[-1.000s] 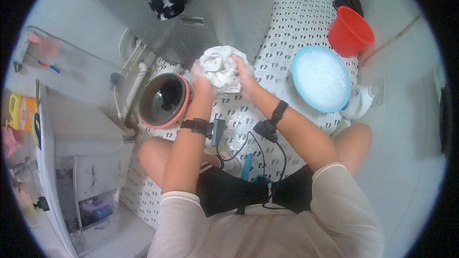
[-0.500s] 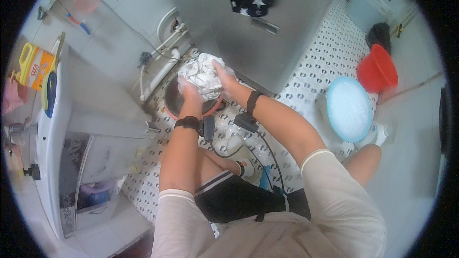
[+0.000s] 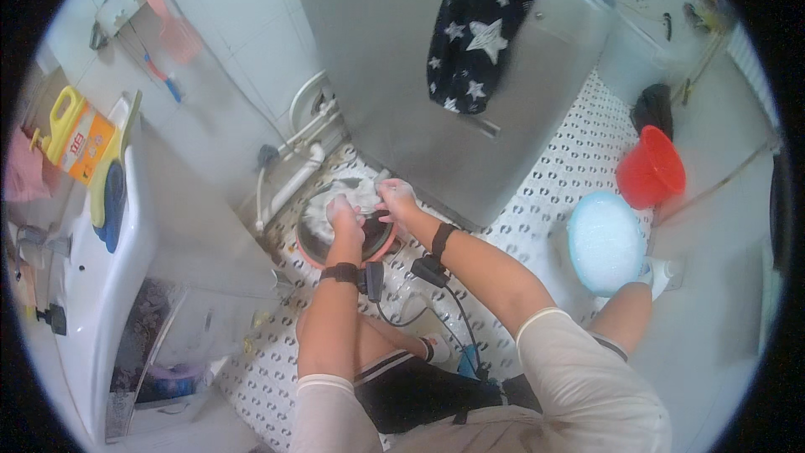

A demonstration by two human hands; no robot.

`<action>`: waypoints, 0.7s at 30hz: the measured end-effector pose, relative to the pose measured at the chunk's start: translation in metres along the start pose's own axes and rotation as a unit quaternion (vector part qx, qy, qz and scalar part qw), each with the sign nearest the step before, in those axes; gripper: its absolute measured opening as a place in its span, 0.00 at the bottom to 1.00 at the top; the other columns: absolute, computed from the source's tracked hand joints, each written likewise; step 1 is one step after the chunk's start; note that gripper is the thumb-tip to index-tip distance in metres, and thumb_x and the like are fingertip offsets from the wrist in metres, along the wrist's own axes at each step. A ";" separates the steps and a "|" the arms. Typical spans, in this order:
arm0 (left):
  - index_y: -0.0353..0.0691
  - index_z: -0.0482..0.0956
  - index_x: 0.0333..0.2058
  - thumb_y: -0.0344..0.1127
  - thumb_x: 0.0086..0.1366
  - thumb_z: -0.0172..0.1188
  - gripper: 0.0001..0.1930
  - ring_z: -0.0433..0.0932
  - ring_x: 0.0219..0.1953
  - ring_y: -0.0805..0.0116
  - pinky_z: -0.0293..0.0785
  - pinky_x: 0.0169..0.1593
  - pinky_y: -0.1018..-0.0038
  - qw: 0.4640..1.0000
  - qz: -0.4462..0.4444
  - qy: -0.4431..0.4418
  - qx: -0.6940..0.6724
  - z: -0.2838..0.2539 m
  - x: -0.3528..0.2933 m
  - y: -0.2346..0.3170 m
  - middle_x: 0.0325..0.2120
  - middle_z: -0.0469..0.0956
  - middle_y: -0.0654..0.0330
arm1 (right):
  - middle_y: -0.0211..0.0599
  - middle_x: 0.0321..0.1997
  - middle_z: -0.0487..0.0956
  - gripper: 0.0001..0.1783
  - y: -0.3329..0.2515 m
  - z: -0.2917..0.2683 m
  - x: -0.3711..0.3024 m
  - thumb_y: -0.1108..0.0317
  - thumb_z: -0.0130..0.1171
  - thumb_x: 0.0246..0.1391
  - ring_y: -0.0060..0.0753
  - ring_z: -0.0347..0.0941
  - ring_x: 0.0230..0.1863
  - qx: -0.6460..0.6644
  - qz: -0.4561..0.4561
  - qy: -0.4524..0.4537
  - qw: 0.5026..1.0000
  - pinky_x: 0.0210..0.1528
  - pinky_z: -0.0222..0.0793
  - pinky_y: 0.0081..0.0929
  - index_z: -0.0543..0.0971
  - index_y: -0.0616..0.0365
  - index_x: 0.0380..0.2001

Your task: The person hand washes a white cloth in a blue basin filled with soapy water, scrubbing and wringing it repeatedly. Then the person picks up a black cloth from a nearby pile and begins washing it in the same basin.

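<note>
A wet white cloth [image 3: 359,194] sags between my hands over a round basin [image 3: 394,247] with a dark inside and a pinkish-orange rim. My left hand [image 3: 345,216] is closed around the cloth's near side, with part of it hanging down left of my fingers. On the other side, my right hand [image 3: 397,200] pinches an edge of it, fingers bent. Suds whiten the fingers of both hands. The cloth's lower part dips into the basin, and my hands hide some of it.
A light blue basin of foam [image 3: 605,243] stands right, beside a red bucket [image 3: 651,169]. Ahead rises a grey panel [image 3: 377,59] draped with black star-print fabric [image 3: 482,33]. White pipes [image 3: 302,164] run left of the basin; a white washbasin [image 3: 126,260] borders the left.
The bunched cloth has come down toward the basin and spread out. My hands have moved farther apart. The view has tilted, showing more of the star-print fabric.
</note>
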State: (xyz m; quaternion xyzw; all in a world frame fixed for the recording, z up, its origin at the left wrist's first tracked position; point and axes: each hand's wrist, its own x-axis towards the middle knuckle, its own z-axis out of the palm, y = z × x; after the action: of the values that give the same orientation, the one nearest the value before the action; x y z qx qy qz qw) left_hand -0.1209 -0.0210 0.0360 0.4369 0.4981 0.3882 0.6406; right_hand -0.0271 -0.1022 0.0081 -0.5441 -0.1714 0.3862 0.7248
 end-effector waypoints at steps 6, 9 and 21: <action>0.45 0.67 0.55 0.46 0.65 0.49 0.22 0.75 0.44 0.62 0.69 0.41 0.59 0.992 0.030 -0.123 -0.024 0.028 -0.020 0.033 0.46 0.70 0.58 | 0.34 0.44 0.77 0.20 -0.063 -0.012 -0.034 0.57 0.58 0.57 0.30 0.78 0.37 -0.014 -0.062 0.033 0.997 0.32 0.79 0.36 0.73 0.52 0.50; 0.44 0.68 0.55 0.46 0.65 0.50 0.23 0.74 0.46 0.62 0.70 0.42 0.62 0.983 0.019 -0.184 -0.017 0.052 -0.046 0.041 0.47 0.70 0.59 | 0.34 0.43 0.77 0.19 -0.082 -0.028 -0.055 0.58 0.57 0.58 0.29 0.78 0.36 -0.001 -0.084 0.059 0.995 0.32 0.78 0.35 0.73 0.51 0.50; 0.43 0.67 0.57 0.45 0.65 0.51 0.24 0.75 0.41 0.64 0.73 0.39 0.64 0.928 0.107 -0.357 0.018 0.108 -0.206 0.091 0.48 0.71 0.58 | 0.31 0.34 0.79 0.11 -0.174 -0.093 -0.174 0.61 0.57 0.57 0.26 0.77 0.30 0.033 -0.196 0.115 0.973 0.26 0.75 0.32 0.76 0.55 0.40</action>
State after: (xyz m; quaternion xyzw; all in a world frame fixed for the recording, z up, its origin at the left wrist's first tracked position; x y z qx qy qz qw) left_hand -0.0622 -0.2026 0.1973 0.6087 0.1941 0.2634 0.7228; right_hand -0.0121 -0.3118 0.1659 -0.5165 -0.1774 0.1768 0.8188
